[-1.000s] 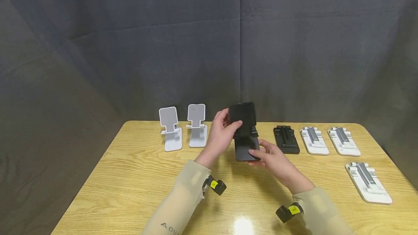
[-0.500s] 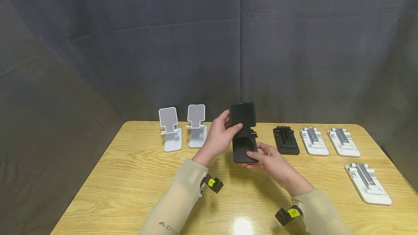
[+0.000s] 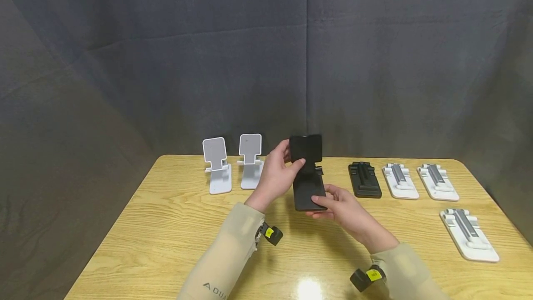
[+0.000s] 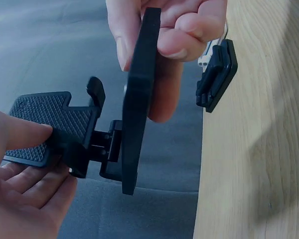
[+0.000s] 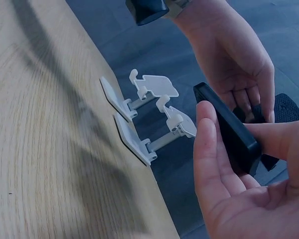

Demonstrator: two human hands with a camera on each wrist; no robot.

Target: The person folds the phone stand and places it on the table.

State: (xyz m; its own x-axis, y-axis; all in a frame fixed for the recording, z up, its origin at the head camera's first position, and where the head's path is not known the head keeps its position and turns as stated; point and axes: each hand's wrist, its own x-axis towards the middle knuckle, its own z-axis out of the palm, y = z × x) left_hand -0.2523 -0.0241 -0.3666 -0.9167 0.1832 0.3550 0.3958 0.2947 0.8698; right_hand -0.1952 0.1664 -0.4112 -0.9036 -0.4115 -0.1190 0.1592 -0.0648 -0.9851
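Observation:
A black foldable phone stand [image 3: 309,193] is held unfolded above the table, between both hands. My left hand [image 3: 275,172] pinches its upper plate, thumb across the front and fingers behind. With thumb and fingers, my right hand [image 3: 343,207] grips the base plate at its lower right corner. In the left wrist view the textured upper plate [image 4: 55,114] tilts away from the base [image 4: 139,99], joined by a hinged arm [image 4: 100,144]. The right wrist view shows the base edge-on [image 5: 229,124], with the upper plate partly hidden behind the hands.
Two unfolded white phone stands [image 3: 220,179] [image 3: 251,175] stand at the table's back left. To the right lie a folded black stand [image 3: 364,179] and several folded white ones [image 3: 400,181]. A dark grey curtain [image 3: 266,59] hangs behind the wooden table [image 3: 166,226].
Both hands have lowered the black stand slightly and shifted it a little left. Its base faces the head camera more fully. The other stands have not moved.

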